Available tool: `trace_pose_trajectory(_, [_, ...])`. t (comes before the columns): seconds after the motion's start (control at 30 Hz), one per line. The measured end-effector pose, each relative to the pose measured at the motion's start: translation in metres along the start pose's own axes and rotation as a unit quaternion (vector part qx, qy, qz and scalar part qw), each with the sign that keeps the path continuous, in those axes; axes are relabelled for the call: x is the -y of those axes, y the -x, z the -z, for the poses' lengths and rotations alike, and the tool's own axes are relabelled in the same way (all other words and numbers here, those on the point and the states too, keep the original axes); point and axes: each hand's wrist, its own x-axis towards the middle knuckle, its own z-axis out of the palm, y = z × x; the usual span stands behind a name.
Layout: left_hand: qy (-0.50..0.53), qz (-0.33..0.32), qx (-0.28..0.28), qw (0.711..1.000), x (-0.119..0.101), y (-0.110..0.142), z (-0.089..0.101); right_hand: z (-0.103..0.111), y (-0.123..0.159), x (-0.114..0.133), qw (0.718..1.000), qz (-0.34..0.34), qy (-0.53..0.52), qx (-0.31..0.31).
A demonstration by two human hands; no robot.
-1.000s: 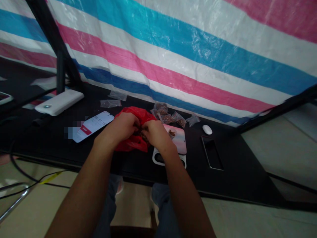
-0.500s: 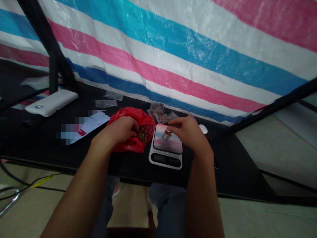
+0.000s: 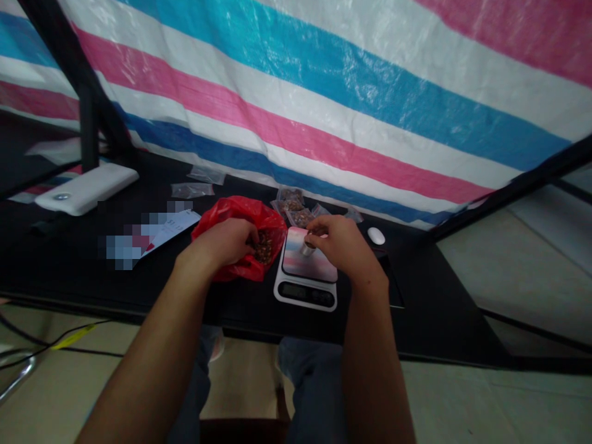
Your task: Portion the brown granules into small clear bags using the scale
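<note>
My left hand [image 3: 217,243] rests in the mouth of a red plastic bag [image 3: 272,229], with its fingers among loose brown pieces [image 3: 264,248] and the bag's edge gathered under the palm. My right hand [image 3: 341,248] pinches a small metal cup [image 3: 307,248] from above. That cup stands on the pink-patterned top of a white digital kitchen scale [image 3: 300,293]. My hand hides the cup's contents. Just behind the scale lie small transparent bags of brown pieces [image 3: 293,206].
On the black tabletop [image 3: 46,259] lie a white power bank [image 3: 86,188], a pixelated paper sheet [image 3: 171,231], flat transparent bags [image 3: 192,190] and a white mouse [image 3: 376,235]. A striped tarpaulin [image 3: 324,105] hangs behind the table.
My right hand has moved from the red bag over to the scale and taken the metal cup. My left hand stays in the bag. The view has shifted slightly.
</note>
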Motion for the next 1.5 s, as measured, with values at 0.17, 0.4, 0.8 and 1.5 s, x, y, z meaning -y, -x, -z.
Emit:
trace_pose_trajectory(0.17, [-0.004, -0.009, -0.009, 1.000, 0.001, 0.000, 0.003, 0.002, 0.002, 0.000, 1.000, 0.008, 0.017, 0.005])
trace_pose_trajectory(0.4, [-0.006, -0.015, 0.004, 1.000, 0.005, -0.002, 0.002, 0.006, 0.005, -0.003, 0.999, 0.015, -0.001, 0.029])
trace_pose_trajectory(0.8, [0.006, -0.038, -0.043, 0.998, 0.001, 0.001, 0.006, 0.009, 0.008, -0.014, 0.997, 0.034, -0.062, -0.013])
trace_pose_trajectory(1.5, [0.077, -0.087, -0.051, 0.992, -0.001, 0.010, 0.011, -0.035, -0.030, 0.022, 0.967, -0.108, 0.229, 0.023])
